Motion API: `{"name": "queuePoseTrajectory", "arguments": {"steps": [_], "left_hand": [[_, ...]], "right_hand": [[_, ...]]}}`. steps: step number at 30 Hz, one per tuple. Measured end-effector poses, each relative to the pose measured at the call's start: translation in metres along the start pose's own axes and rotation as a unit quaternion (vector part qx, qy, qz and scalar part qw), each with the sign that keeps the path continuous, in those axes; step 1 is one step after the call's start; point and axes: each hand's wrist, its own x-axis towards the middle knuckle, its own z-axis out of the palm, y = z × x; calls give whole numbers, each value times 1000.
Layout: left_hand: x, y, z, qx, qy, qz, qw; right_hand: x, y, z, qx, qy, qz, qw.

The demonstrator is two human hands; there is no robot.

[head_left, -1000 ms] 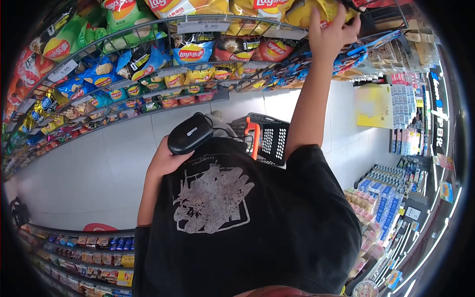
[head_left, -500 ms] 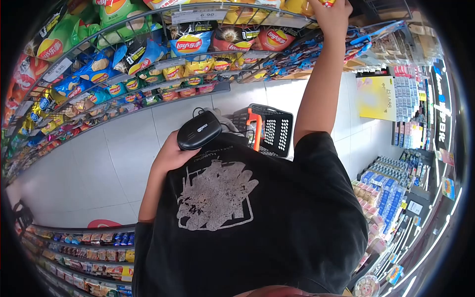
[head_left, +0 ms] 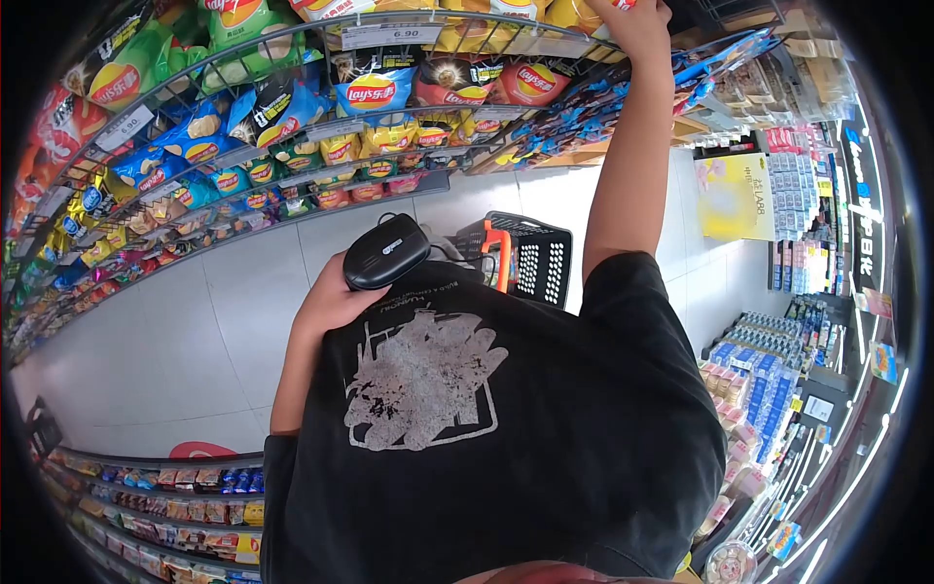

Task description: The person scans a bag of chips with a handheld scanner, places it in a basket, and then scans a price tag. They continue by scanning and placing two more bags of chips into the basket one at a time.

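Observation:
My right hand point(head_left: 640, 27) reaches up to the top shelf at the upper edge of the view. Its fingers close round a yellow bag of chips point(head_left: 576, 16), partly cut off by the frame. My left hand point(head_left: 336, 298) is in front of my chest, against a rounded black case point(head_left: 387, 252) with a small white logo and a thin cable. The case covers most of that hand's fingers. Beyond it, near my body, stands a black shopping basket point(head_left: 545, 261) with an orange handle point(head_left: 497, 255).
Wire shelves ahead hold several rows of chip bags point(head_left: 373, 88), with a price tag point(head_left: 389, 36) on the upper rail. A yellow sign point(head_left: 732, 197) and stacked cartons point(head_left: 764, 375) stand to the right. Behind me on the left are more packed shelves point(head_left: 185, 503).
The view has shifted slightly, and my right hand appears a little further left at the top shelf. My left hand stays at the black case.

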Motion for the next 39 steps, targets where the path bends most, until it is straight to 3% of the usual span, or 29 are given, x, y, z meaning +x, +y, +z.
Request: {"name": "queuePoseTrajectory", "arguments": {"steps": [9,12,15,18,19,20,23,24,25,26,27,28,30,31,35,38,39], "left_hand": [[-7,-5,-7,7,22,25,999],[-14,-4,-10,0,31,20,999],[-20,-3,-15,-9,51,19,998],[-24,-10,-17,-34,85,10,996],[-24,-11,-18,-50,92,-2,995],[-23,-11,-19,-65,97,-13,993],[-18,-9,-20,-69,93,-42,992],[-18,-8,-19,-68,91,-52,992],[-17,-9,-19,-54,81,-41,994],[-16,-11,-17,-48,74,-32,996],[-14,-13,-15,-42,65,-21,997],[-12,-16,-14,-36,54,-9,998],[-9,-20,-13,-32,36,-16,999],[-7,-20,-11,-26,29,-16,999],[3,-17,-9,-9,-13,-22,1000],[14,-9,-5,-12,-30,-67,997],[20,-9,-3,-2,-50,-47,998]], "right_hand": [[-7,14,-3,-45,-84,17,995],[-18,20,-5,38,-13,-126,991],[-66,13,-8,23,122,-118,985],[-137,24,17,125,203,-92,967],[-170,38,34,187,155,-23,970],[-199,51,52,188,142,-98,967],[-318,74,97,254,-27,109,961],[-355,87,110,247,-86,127,957],[-393,97,121,311,-151,227,910],[-437,120,136,258,-211,250,909],[-470,121,139,99,-230,216,944],[-506,134,148,69,-219,167,959],[-508,111,124,25,-256,114,960],[-505,101,115,44,-221,106,968],[-512,110,109,-21,-173,188,966],[-530,128,117,32,-349,384,854],[-564,160,140,93,-322,400,853]]}}
